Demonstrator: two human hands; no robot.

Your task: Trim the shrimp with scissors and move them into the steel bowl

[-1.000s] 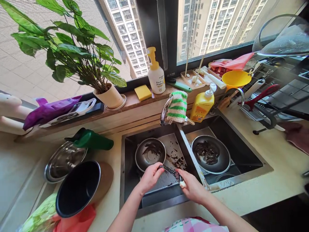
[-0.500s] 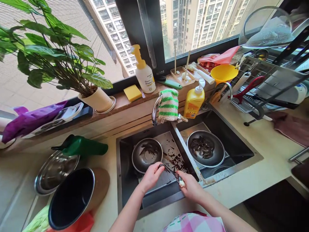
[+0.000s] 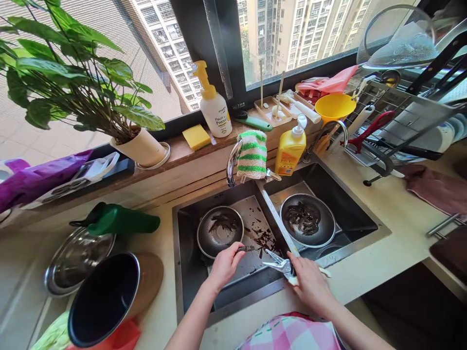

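My left hand pinches a small dark, slender piece over the left sink basin. In my right hand is a pair of spring-loaded kitchen shears with pale handles, the blades spread apart and pointing left. A gap separates the blades from the dark piece. Beyond my left hand, a round pan in the left basin holds some dark pieces. Dark scraps lie scattered on the basin floor. The right basin contains another pan with a heap of glossy dark pieces.
A striped cloth hangs over the faucet, beside a yellow pump bottle. Left of the sink are a deep pot, a metal lid and a green container. A dish rack stands right.
The shears have come away from the dark piece to the right, and their blades have opened. My left hand stays nearly in place, still pinching the piece. The view has shifted slightly.
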